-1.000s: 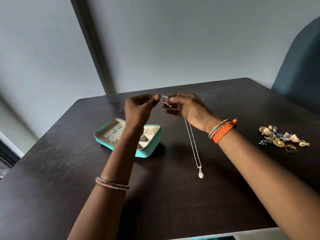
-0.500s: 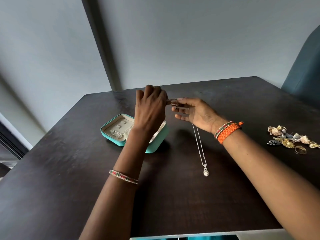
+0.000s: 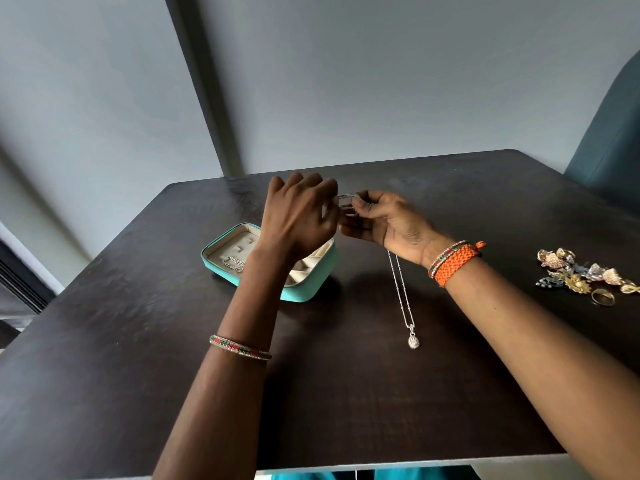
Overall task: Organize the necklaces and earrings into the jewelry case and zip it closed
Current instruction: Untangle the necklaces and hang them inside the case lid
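A silver necklace (image 3: 401, 292) with an oval pendant hangs from my two raised hands, its pendant low over the dark table (image 3: 381, 393). My right hand (image 3: 384, 220) pinches the top of the chain. My left hand (image 3: 299, 216), seen from the back, holds the chain's other end at its fingertips, right beside the right hand. Behind my left wrist lies the open teal jewelry case (image 3: 221, 268) with a beige lining, and a silver piece rests in its left half. Part of the case is hidden by my left arm.
A heap of gold and silver earrings (image 3: 585, 271) and a gold ring (image 3: 602, 297) lie on the table at the far right. A teal chair back (image 3: 613, 133) stands behind the table's right corner. A grey wall rises just past the far edge.
My left hand has turned its back towards me and closed in on the right hand at the chain's top. The necklace still hangs in the same place.
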### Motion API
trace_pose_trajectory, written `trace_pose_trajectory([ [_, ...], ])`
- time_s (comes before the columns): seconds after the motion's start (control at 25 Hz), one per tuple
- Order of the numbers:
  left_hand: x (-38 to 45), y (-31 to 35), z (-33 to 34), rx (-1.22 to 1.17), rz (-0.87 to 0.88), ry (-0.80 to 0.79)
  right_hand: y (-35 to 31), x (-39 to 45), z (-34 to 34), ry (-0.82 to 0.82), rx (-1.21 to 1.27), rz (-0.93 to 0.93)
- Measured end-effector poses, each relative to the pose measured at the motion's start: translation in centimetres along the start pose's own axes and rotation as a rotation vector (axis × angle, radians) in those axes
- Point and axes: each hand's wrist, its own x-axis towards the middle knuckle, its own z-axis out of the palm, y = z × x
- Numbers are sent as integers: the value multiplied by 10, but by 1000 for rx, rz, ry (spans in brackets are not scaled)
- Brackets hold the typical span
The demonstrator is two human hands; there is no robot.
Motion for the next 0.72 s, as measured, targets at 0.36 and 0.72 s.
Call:
trace_pose_trajectory([
  [0.36, 1, 5, 7, -575, -238, 63, 7, 2, 8, 301, -226, -120],
  [0.72, 6, 29, -5, -1507, -816, -355, 6, 2, 13, 584, -657, -321],
])
